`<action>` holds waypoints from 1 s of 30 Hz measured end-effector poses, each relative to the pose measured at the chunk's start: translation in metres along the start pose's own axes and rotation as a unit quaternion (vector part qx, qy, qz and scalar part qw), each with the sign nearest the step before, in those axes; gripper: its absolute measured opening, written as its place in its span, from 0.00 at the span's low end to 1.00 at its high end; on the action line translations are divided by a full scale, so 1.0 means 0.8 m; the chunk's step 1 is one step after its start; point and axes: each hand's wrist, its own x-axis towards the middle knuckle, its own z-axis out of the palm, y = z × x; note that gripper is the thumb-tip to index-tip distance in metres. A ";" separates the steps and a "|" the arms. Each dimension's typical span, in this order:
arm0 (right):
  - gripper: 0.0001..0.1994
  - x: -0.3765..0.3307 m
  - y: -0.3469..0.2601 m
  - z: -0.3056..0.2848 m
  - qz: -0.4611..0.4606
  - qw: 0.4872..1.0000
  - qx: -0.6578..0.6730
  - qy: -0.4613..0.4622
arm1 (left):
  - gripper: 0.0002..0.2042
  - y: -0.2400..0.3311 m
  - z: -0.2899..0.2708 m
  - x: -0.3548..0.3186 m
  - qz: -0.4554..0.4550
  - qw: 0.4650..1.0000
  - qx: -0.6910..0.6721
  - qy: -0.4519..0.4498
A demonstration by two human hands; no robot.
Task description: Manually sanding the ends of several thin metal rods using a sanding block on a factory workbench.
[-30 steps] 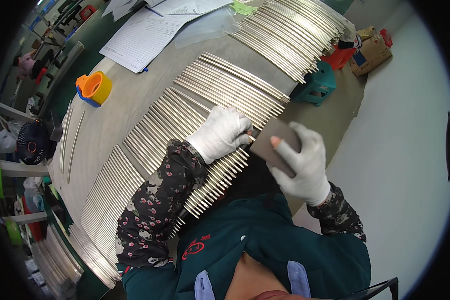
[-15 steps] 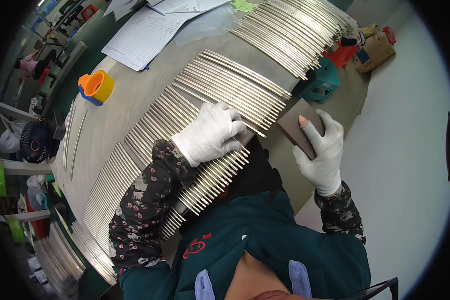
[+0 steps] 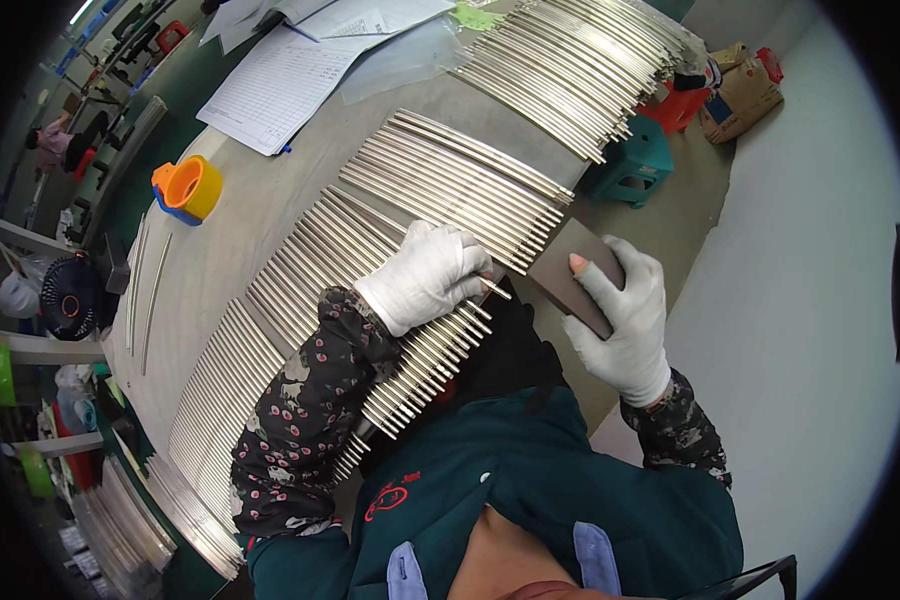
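Observation:
Both my hands wear white gloves with at least one bare fingertip showing. My left hand (image 3: 430, 275) is closed over the rows of metal rods, its fingers pinching one thin rod (image 3: 496, 290) whose end pokes out past the fingertips. Beneath and around it lies a row of silvery rods (image 3: 315, 250), side by side; another row (image 3: 450, 185) lies just beyond. My right hand (image 3: 625, 325) grips a flat dark grey-brown block (image 3: 570, 275) off the table's near edge, close to the rod ends.
Further rods lie at the far right (image 3: 580, 70) and near left (image 3: 220, 390). Papers (image 3: 270, 90) and a yellow tape ring in an orange-blue holder (image 3: 192, 188) rest on the grey table (image 3: 240, 225). A green stool (image 3: 630, 165) stands beyond the right edge, by a white wall (image 3: 800, 300).
My right hand has moved left with the block, nearer the rods. The rod in my left hand now shows its end beyond the fingers. The whole view has shifted slightly.

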 end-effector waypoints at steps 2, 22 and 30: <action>0.29 0.000 -0.023 0.002 -0.018 0.997 0.059 -0.036 | 0.08 -0.003 0.003 0.000 -0.011 1.000 -0.008 -0.002; 0.28 0.011 -0.028 0.012 -0.052 0.996 0.006 -0.075 | 0.10 -0.001 0.007 0.001 -0.071 0.997 -0.015 0.012; 0.27 0.017 -0.022 0.012 -0.056 0.996 -0.033 -0.068 | 0.10 0.001 0.006 0.000 -0.085 0.996 -0.024 0.000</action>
